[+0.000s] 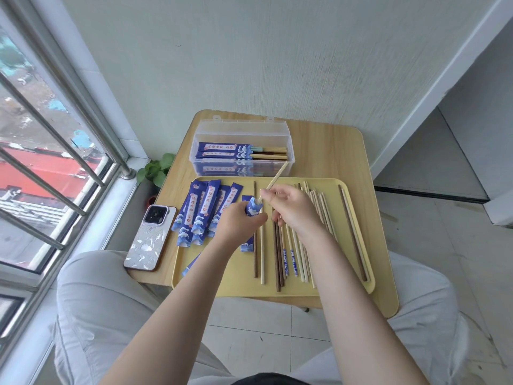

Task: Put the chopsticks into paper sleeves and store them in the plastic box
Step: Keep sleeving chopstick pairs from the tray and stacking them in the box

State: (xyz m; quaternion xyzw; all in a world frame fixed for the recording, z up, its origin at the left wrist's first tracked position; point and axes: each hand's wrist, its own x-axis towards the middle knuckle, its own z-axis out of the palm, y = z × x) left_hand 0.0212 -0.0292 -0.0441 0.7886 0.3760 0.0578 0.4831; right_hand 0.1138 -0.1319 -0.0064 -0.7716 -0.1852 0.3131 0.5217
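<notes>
Holding: the left hand (240, 223) curls its fingers round a blue paper sleeve (254, 207), open mouth up, above the yellow tray (358, 194).
Right hand (291, 208): pinches a pale chopstick (276, 177) near its lower end; the tip sits at the sleeve's mouth (how far in, cannot tell), the far end slanting up toward the box.
Loose chopsticks (302, 254): pale and dark ones lie lengthwise across the tray's middle and right.
Empty sleeves (201, 215): fanned on the tray's left.
Plastic box (241, 147): clear, lid open, behind the tray on the wooden table (327, 151); sleeved pairs lie inside.
Phone (151, 241): face down on the table, just left of the tray.
</notes>
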